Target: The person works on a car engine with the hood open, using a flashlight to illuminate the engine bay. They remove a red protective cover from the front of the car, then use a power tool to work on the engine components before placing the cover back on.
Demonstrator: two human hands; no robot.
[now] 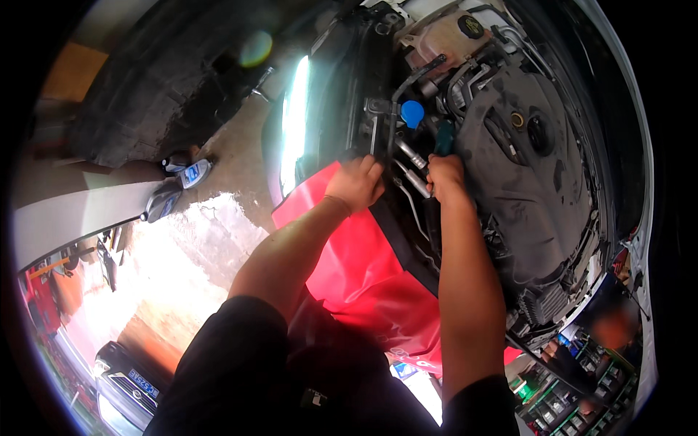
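My left hand [358, 183] is closed at the front edge of a car's engine bay, above a red fender cover [356, 254]. A thin silver metal bar [374, 136] rises just beyond its fingers; whether they grip it, I cannot tell. My right hand [445, 174] reaches deeper in, its fingers curled around a dark green handle-like object [444, 136] that sticks out above the fist. Silver metal pipes [412, 154] run just left of that hand. Beyond both hands sits a blue reservoir cap [412, 114].
A grey plastic engine cover [523, 174] fills the right side of the bay. A pinkish coolant tank [458, 36] with a black cap stands at the far end. The lit headlight [294, 120] lies left of the bay. Plastic bottles [195, 174] stand farther left.
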